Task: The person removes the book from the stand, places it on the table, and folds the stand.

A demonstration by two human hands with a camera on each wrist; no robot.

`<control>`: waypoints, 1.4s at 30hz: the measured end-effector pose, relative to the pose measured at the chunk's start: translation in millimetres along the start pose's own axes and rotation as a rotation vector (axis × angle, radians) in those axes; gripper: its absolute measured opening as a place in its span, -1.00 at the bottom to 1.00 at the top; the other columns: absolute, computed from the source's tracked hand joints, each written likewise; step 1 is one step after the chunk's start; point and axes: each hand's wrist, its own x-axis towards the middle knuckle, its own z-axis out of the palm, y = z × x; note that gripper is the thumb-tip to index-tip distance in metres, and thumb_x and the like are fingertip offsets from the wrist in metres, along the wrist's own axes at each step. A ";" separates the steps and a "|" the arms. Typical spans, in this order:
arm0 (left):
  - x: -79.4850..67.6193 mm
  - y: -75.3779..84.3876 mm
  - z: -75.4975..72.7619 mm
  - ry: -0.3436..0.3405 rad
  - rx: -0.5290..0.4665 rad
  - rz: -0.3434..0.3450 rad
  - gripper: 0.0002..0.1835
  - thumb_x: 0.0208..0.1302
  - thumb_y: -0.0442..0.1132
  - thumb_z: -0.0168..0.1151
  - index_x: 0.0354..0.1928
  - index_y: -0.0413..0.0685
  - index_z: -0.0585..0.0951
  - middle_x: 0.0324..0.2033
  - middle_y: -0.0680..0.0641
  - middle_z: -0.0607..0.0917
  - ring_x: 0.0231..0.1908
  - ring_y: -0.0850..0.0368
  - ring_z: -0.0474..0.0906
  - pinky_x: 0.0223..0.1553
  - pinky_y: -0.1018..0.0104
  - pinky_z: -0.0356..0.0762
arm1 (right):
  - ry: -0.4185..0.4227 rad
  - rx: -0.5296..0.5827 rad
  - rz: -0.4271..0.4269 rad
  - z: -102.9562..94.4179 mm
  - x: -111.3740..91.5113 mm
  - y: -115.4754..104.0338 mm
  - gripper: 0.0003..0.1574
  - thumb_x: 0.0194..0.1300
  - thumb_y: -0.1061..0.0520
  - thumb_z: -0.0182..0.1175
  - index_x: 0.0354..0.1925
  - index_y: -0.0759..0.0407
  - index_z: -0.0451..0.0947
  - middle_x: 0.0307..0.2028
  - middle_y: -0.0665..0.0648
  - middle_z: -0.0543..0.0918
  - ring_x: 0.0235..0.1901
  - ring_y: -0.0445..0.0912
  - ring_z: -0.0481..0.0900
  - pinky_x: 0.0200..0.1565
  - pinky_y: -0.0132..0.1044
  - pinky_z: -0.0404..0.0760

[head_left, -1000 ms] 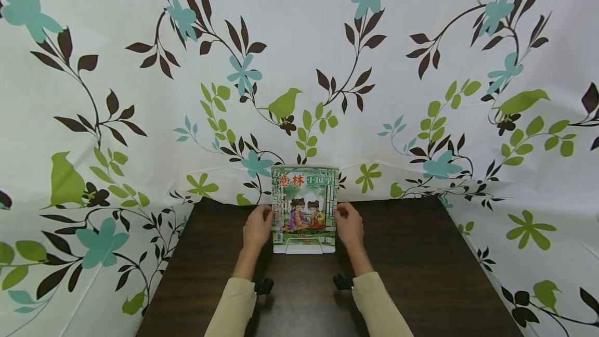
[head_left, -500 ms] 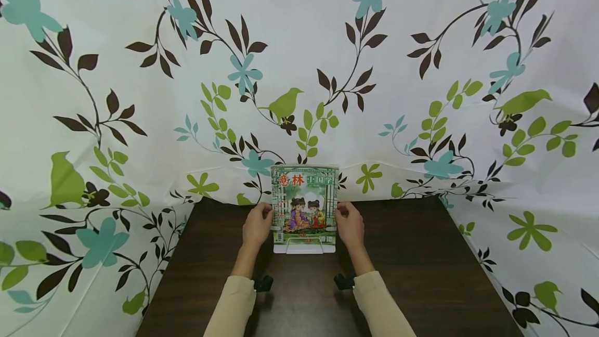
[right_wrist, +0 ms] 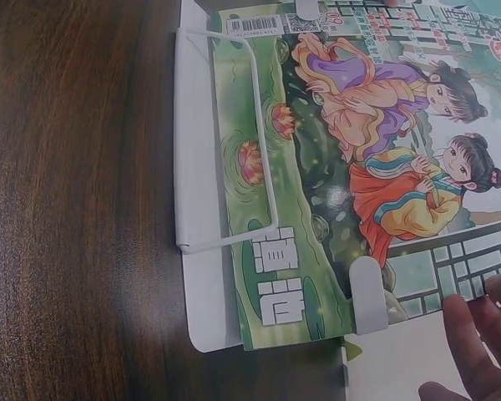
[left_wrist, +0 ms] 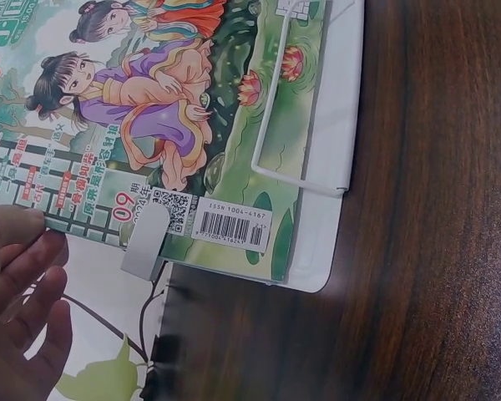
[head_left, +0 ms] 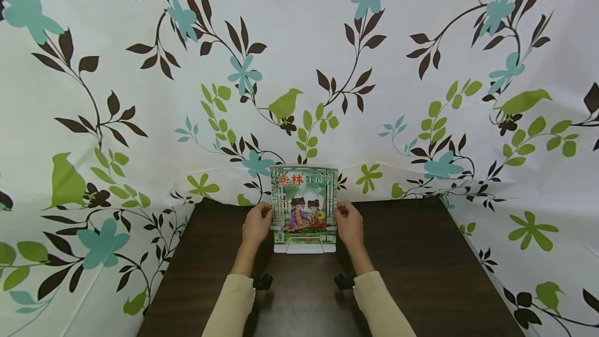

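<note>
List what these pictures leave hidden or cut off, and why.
Back of stand: head view, hidden by magazine.
Inside pages: all views, hidden by cover.
Top of magazine: left wrist view, cut off by left edge.
Rest of left grip: left wrist view, beyond left edge.

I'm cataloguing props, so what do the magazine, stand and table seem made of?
Magazine: probably glossy paper; it catches a glint. Stand: perhaps painted metal or plastic; smooth white surface. Table: seemingly wood or laminate; streaky grain, soft sheen.
</note>
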 end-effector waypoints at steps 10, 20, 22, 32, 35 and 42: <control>3.3 5.0 -2.4 0.018 -0.012 0.008 -0.83 0.58 -0.14 0.25 -0.01 -0.01 0.74 -0.20 -0.05 0.80 -0.28 0.04 0.66 -0.25 -0.06 0.57 | 0.020 0.023 -0.028 0.8 4.0 -2.0 -0.85 0.54 0.10 0.29 -0.02 0.09 0.72 -0.05 0.16 0.79 -0.13 0.04 0.73 -0.14 -0.08 0.64; 5.6 13.9 -5.0 -0.003 -0.013 0.025 -0.81 0.62 -0.16 0.21 0.04 -0.07 0.71 -0.18 -0.10 0.77 -0.25 0.02 0.65 -0.24 -0.01 0.55 | 0.017 0.080 -0.061 -1.7 5.5 -2.9 -0.80 0.56 0.14 0.27 0.05 0.14 0.72 -0.07 0.21 0.77 -0.12 0.06 0.72 -0.13 -0.08 0.65; 3.3 14.4 -4.3 0.002 -0.020 0.025 -0.82 0.62 -0.17 0.21 0.03 -0.07 0.71 -0.19 -0.09 0.76 -0.25 0.03 0.64 -0.24 0.01 0.54 | 0.007 0.085 -0.056 -1.6 3.7 -1.2 -0.79 0.57 0.13 0.25 0.07 0.14 0.71 -0.06 0.21 0.77 -0.11 0.05 0.71 -0.13 -0.09 0.65; -0.7 13.7 -1.2 0.027 -0.060 0.032 -0.84 0.61 -0.20 0.23 0.02 -0.07 0.72 -0.18 -0.11 0.78 -0.20 0.00 0.67 -0.20 -0.04 0.56 | 0.016 0.126 -0.056 0.0 -1.5 4.7 -0.77 0.58 0.16 0.25 0.09 0.23 0.70 -0.05 0.24 0.75 -0.12 0.04 0.69 -0.19 -0.18 0.61; 1.3 15.3 -1.3 0.025 -0.066 0.041 -0.84 0.62 -0.21 0.22 0.03 -0.08 0.71 -0.16 -0.12 0.77 -0.20 -0.01 0.67 -0.21 -0.04 0.57 | 0.025 0.139 -0.061 -0.4 0.5 4.0 -0.77 0.57 0.17 0.25 0.08 0.23 0.70 -0.05 0.25 0.75 -0.11 0.05 0.69 -0.18 -0.17 0.62; 5.2 20.6 -4.4 0.024 -0.075 0.077 -0.82 0.63 -0.23 0.20 0.08 -0.11 0.69 -0.09 -0.18 0.77 -0.21 -0.03 0.67 -0.34 0.10 0.51 | 0.026 0.153 -0.054 -2.4 2.1 1.2 -0.77 0.56 0.16 0.27 0.08 0.22 0.71 -0.06 0.24 0.76 -0.12 0.05 0.70 -0.17 -0.18 0.62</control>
